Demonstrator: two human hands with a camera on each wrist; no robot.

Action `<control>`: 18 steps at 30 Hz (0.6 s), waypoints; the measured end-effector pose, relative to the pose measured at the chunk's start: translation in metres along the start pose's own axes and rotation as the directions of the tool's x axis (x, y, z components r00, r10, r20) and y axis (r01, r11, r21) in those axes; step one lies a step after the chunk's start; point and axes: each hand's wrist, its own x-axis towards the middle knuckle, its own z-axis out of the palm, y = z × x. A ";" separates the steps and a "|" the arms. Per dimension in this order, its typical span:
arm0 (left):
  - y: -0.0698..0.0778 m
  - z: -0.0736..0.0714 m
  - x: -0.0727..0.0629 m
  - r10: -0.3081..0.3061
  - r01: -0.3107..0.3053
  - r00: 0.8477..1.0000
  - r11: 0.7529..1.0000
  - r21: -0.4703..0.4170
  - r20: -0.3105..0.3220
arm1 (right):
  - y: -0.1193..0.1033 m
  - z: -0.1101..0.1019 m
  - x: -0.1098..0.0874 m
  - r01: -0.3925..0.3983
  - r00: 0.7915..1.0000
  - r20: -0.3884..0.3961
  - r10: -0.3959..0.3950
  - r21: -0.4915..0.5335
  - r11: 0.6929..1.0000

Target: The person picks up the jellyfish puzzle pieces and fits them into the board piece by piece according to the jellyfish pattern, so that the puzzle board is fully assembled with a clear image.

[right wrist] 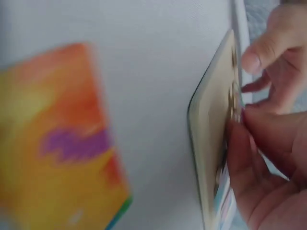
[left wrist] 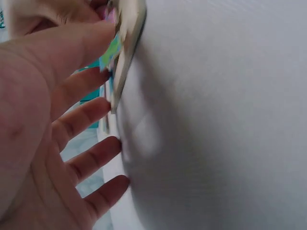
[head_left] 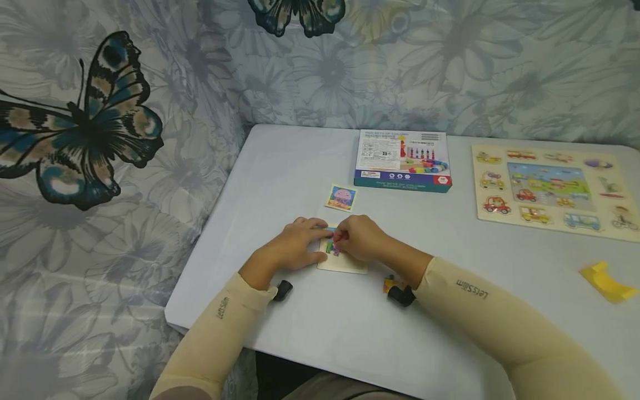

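Note:
A small cream wooden puzzle board [head_left: 345,265] with a coloured picture lies on the table between both hands. My left hand [head_left: 296,244] spreads its fingers along its left side, and in the left wrist view the thumb [left wrist: 81,45] rests at the board's edge. From the right, my right hand [head_left: 362,239] bends over the picture. Its thumb and forefinger pinch a small pinkish puzzle piece [left wrist: 112,14], mostly hidden by the fingertips. Just beyond the board is a square jellyfish picture [head_left: 342,198]. An orange-yellow picture piece [right wrist: 62,143] lies under the right wrist.
A game box [head_left: 402,158] lies flat at the back of the white table [head_left: 290,166]. Right of it is a large vehicle puzzle board [head_left: 542,216]. A curved yellow piece [head_left: 607,283] sits near the right side. Patterned cloth [head_left: 200,111] borders the table's left and back.

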 end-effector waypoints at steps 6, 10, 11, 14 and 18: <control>0.003 0.002 0.010 0.009 -0.009 0.999 1.000 0.004 -0.052 | -0.003 0.002 0.007 -0.005 0.999 -0.041 0.001 -0.095 0.995; 0.005 -0.003 0.017 0.015 -0.015 0.996 1.000 -0.002 -0.086 | 0.000 0.000 0.010 -0.030 0.998 -0.062 0.024 -0.100 0.995; 0.005 -0.003 0.019 0.011 -0.012 0.996 1.000 -0.008 -0.092 | 0.001 -0.001 0.011 -0.036 0.997 -0.065 0.030 -0.089 0.995; 0.004 -0.005 0.022 -0.015 0.011 0.995 0.999 -0.040 -0.099 | 0.004 -0.003 0.014 -0.044 0.997 -0.062 0.041 -0.058 0.997; 0.003 -0.004 0.025 -0.039 0.029 0.994 0.995 -0.093 -0.101 | 0.008 -0.005 0.018 -0.066 0.997 -0.039 0.066 -0.022 0.998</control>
